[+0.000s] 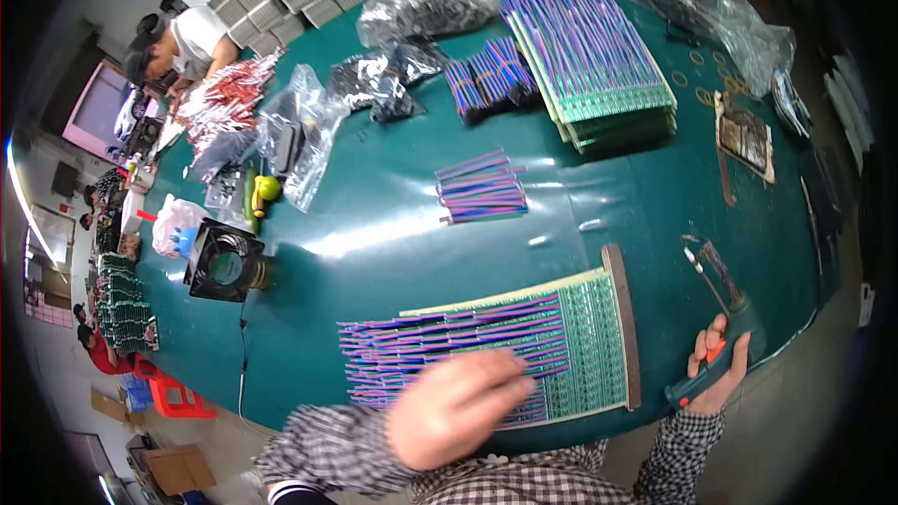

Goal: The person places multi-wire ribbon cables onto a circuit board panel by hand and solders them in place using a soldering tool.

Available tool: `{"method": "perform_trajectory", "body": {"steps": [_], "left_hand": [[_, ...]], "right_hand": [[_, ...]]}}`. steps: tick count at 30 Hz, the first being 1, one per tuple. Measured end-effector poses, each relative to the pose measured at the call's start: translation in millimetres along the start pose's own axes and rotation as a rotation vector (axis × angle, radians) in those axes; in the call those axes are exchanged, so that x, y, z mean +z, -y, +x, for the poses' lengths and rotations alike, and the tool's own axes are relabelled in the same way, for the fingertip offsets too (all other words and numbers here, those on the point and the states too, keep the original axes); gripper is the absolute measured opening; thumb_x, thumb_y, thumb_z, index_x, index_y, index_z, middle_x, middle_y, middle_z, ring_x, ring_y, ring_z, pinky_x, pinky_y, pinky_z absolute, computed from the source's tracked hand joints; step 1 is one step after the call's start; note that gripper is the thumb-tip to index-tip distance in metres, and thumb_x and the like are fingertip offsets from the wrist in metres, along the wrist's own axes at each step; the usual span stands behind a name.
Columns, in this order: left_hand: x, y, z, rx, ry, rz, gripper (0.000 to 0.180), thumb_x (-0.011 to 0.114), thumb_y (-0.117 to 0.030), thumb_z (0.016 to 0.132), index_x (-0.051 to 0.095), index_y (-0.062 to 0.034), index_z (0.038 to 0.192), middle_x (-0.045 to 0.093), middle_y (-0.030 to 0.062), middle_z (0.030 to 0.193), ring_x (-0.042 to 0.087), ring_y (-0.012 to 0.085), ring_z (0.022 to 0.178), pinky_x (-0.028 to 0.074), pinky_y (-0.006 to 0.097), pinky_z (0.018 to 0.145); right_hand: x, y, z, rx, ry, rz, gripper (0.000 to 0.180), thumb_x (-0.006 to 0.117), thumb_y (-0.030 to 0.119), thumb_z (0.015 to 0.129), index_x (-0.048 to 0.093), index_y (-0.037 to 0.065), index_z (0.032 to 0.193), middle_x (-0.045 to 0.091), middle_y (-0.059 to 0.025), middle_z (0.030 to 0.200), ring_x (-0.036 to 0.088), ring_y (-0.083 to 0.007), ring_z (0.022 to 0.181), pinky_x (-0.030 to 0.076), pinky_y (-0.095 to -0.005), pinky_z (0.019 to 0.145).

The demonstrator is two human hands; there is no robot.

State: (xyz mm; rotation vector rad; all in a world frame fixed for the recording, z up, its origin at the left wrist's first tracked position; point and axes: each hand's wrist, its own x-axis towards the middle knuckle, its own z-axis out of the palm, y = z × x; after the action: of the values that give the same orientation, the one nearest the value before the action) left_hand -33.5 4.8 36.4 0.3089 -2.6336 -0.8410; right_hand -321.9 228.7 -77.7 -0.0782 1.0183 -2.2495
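Note:
A green circuit board panel (589, 346) lies at the near edge of the green table (374, 224), with rows of blue and purple wires (449, 341) running off its left side. My left hand (456, 407) hovers blurred over the near end of those wires, fingers bent, nothing clearly in it. My right hand (716, 365) grips the teal and orange handle of a soldering tool (725, 313), whose tip points away to the right of the panel.
A loose bundle of wires (482, 189) lies mid-table. Stacked panels (589, 56) and plastic bags of parts (430, 0) sit farther back. A black fan (224, 264) stands at the left. Another person (178, 42) works at the far left.

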Motion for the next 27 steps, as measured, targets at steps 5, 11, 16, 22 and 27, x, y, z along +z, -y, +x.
{"method": "perform_trajectory", "body": {"steps": [5,11,16,22,27], "left_hand": [[-13,116,65,-0.129,-0.152,0.129,0.023,0.072,0.003,0.081,0.073,-0.0042,0.103,0.069,0.0129,0.103,0.069,0.0325,0.097,0.056,0.038,0.085],[22,150,62,-0.325,-0.122,0.173,0.009,0.074,-0.002,0.083,0.067,-0.0044,0.090,0.061,0.0082,0.088,0.065,0.0221,0.070,0.053,0.035,0.065],[20,146,84,-0.113,-0.178,0.292,0.014,0.077,-0.007,0.081,0.067,-0.0065,0.091,0.060,0.0095,0.090,0.063,0.0317,0.086,0.052,0.039,0.075],[24,149,75,-0.212,-0.073,0.207,0.013,0.075,-0.006,0.082,0.064,-0.0045,0.090,0.060,0.0116,0.089,0.062,0.0336,0.088,0.051,0.040,0.077],[22,134,76,-0.181,-0.129,0.158,0.011,0.071,0.000,0.085,0.064,-0.0014,0.093,0.064,0.0126,0.094,0.066,0.0317,0.089,0.053,0.037,0.078]], "right_hand": [[-1,-3,8,0.007,0.048,-0.037,0.050,0.048,0.043,0.108,0.051,-0.006,0.117,0.056,-0.0092,0.085,0.059,-0.0168,0.074,0.057,-0.0242,0.045],[-8,-2,-2,-0.003,0.084,0.010,0.049,0.047,0.041,0.109,0.051,-0.007,0.117,0.056,-0.0091,0.086,0.059,-0.0165,0.075,0.056,-0.0237,0.045],[-2,2,-1,0.006,0.055,-0.052,0.049,0.048,0.041,0.108,0.051,-0.007,0.118,0.056,-0.0095,0.089,0.058,-0.0168,0.075,0.056,-0.0238,0.047],[-3,0,1,0.009,0.076,-0.040,0.051,0.048,0.042,0.108,0.050,-0.007,0.119,0.055,-0.0092,0.091,0.057,-0.0167,0.076,0.057,-0.0234,0.049],[0,3,3,0.020,0.088,-0.038,0.050,0.044,0.041,0.110,0.047,-0.007,0.122,0.054,-0.0100,0.094,0.057,-0.0178,0.081,0.060,-0.0256,0.055]]}}
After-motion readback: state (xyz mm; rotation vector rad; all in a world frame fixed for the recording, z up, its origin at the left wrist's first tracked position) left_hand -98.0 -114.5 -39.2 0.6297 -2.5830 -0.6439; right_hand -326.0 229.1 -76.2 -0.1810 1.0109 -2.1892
